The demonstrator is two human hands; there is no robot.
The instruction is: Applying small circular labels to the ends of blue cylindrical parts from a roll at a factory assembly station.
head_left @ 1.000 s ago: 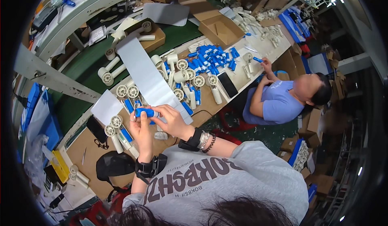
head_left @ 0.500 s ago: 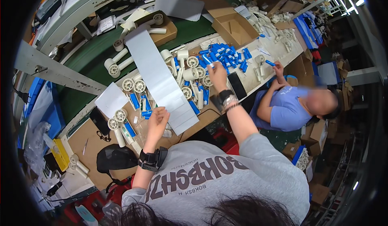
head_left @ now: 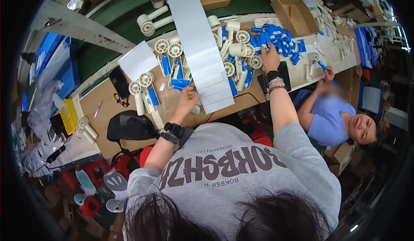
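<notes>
My right hand [head_left: 270, 59] reaches to the left edge of a pile of blue cylindrical battery cells [head_left: 282, 40], its fingers closed around one blue cell [head_left: 264, 43]. By the lower end of a long light-grey strip [head_left: 196, 38] is my left hand [head_left: 188, 99], with its fingers curled together. Close beyond those fingertips lies a blue cell [head_left: 180, 82]; whether the hand grips anything is too small to see. White plastic housings with round spoked heads and tube handles [head_left: 175, 50] lie on both sides of the strip, several with blue cells in them.
A black phone [head_left: 118, 82], a white sheet [head_left: 138, 61] and a black cap [head_left: 130, 127] lie to the left. Another dark phone [head_left: 284, 75] is beside my right wrist. An open cardboard box [head_left: 295, 15] stands behind the pile. A co-worker [head_left: 334, 116] sits at right, holding a blue cell.
The view has shifted, so the bench appears farther right. My right hand has lowered into the pile's left edge. My left hand has moved toward the strip, its fingers curling in.
</notes>
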